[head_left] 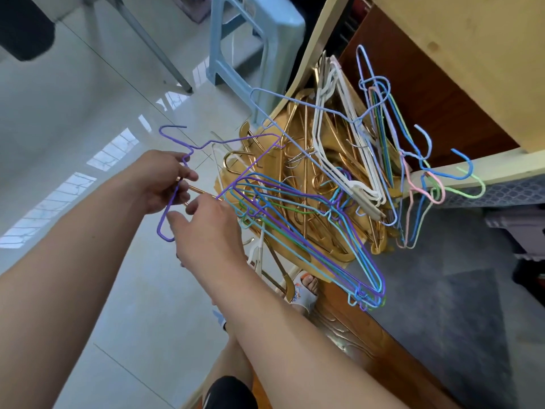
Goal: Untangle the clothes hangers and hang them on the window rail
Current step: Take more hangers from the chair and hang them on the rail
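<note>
Left hand: my left hand [165, 180] is curled around the purple wire hanger [188, 160], fingers gripping its wire near the neck; a thin gold rod also runs through the grip.
Right hand: my right hand [212, 228] reaches into the tangle, fingers bent at the purple wire and gold rod just beside the left hand; looks like a pinch on the purple hanger, though the fingertips are partly hidden.
Purple hanger: lifted over the floor, hook pointing up left, one shoulder still threaded into the pile.
Hanger pile: gold hangers [298, 178] heaped in the middle, white hangers [339, 137] leaning on top, a bunch of blue, purple and green wire hangers [339, 249] slanting down to the lower right.
Light blue hanger [295, 107]: stretched across the top of the pile.
Pastel hangers [421, 184]: pink, green and blue ones hooked together at the right of the pile, near the wooden edge [486, 169].
Surroundings: glossy tiled floor [73, 128] on the left, a pale blue plastic stool [253, 45] behind the pile, grey carpet [442, 290] at the lower right.
Foot: a sandalled foot [306, 287] shows below the pile.
</note>
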`<state>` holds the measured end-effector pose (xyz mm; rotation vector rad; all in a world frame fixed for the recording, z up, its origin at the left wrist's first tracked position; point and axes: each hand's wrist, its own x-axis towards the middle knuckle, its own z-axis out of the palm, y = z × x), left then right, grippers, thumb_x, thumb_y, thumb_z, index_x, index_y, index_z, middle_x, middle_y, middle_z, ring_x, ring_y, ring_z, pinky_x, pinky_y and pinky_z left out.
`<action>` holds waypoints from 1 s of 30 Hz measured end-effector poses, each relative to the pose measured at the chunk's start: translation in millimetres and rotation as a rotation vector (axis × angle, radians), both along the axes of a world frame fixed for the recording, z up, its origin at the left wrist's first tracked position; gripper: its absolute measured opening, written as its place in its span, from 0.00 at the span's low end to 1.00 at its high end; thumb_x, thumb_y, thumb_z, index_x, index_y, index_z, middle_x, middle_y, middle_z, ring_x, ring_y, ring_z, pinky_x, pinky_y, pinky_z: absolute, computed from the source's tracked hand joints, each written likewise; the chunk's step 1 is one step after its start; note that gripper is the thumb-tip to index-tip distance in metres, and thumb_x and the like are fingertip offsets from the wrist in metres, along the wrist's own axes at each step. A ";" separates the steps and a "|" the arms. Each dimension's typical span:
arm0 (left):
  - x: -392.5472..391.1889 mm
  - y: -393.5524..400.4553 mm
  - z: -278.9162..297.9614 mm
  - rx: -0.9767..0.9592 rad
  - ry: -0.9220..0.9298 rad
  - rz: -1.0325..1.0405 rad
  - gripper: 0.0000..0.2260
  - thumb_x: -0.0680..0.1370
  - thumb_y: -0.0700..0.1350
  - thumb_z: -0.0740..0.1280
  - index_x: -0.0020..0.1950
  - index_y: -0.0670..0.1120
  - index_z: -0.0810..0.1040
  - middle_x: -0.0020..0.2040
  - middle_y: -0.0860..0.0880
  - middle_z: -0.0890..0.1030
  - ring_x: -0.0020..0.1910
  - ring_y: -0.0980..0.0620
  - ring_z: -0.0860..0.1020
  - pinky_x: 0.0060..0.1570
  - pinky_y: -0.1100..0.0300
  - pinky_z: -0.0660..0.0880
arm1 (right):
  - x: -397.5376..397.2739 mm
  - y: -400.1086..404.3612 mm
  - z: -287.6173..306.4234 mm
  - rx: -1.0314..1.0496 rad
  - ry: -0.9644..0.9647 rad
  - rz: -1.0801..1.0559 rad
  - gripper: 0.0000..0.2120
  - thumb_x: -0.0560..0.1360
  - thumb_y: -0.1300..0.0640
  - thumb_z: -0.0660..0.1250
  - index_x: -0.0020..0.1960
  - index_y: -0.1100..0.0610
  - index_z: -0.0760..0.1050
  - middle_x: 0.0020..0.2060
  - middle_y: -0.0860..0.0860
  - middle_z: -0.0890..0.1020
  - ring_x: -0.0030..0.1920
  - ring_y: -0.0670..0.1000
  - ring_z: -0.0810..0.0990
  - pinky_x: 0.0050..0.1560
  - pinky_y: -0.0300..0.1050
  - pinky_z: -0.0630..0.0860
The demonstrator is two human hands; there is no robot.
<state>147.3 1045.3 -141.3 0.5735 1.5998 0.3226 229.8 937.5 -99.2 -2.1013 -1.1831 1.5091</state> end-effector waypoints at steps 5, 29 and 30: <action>0.7 -4.3 -0.6 0.027 -0.068 -0.132 0.07 0.83 0.38 0.62 0.52 0.48 0.78 0.52 0.42 0.83 0.36 0.47 0.77 0.43 0.50 0.79 | 5.6 0.6 -3.4 -0.029 0.021 -0.143 0.08 0.74 0.47 0.59 0.50 0.45 0.73 0.49 0.53 0.81 0.49 0.60 0.83 0.50 0.60 0.81; 21.3 -13.1 -26.8 0.034 0.059 -0.076 0.10 0.85 0.40 0.56 0.52 0.50 0.76 0.31 0.48 0.63 0.24 0.52 0.58 0.18 0.66 0.59 | 12.9 -2.2 -9.9 -0.021 -0.101 0.180 0.17 0.84 0.46 0.60 0.65 0.57 0.70 0.59 0.57 0.76 0.61 0.62 0.75 0.54 0.55 0.70; 21.2 -12.0 -29.1 0.044 0.112 -0.110 0.11 0.85 0.40 0.56 0.52 0.50 0.77 0.32 0.47 0.64 0.25 0.50 0.59 0.17 0.66 0.59 | 10.2 -1.1 -11.7 -0.020 -0.094 0.149 0.16 0.83 0.47 0.61 0.64 0.58 0.71 0.58 0.57 0.76 0.61 0.62 0.75 0.53 0.54 0.69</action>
